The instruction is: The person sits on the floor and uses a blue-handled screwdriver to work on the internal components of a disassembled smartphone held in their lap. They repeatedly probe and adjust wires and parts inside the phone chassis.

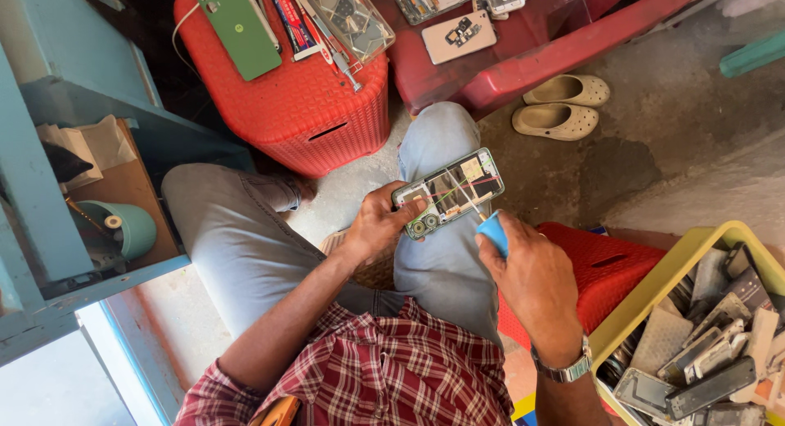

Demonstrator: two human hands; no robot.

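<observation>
I've got the left hand [378,223] curled round the near end of the opened phone [448,194], fingers clamped on its edge, holding it over the right knee [437,140]. The right hand [531,271] grips a blue-handled screwdriver [489,226], tip down on the phone's innards. The phone's long axis runs low-left to upper-right, camera end towards the left hand. Red stool [302,99] sits ahead, yellow crate [679,271] of phone parts close on the right, bare floor between

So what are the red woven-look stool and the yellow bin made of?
The red woven-look stool looks like moulded plastic: a glossy, even basket pattern. The yellow bin also seems plastic, with a smooth, slightly shiny rim.
</observation>
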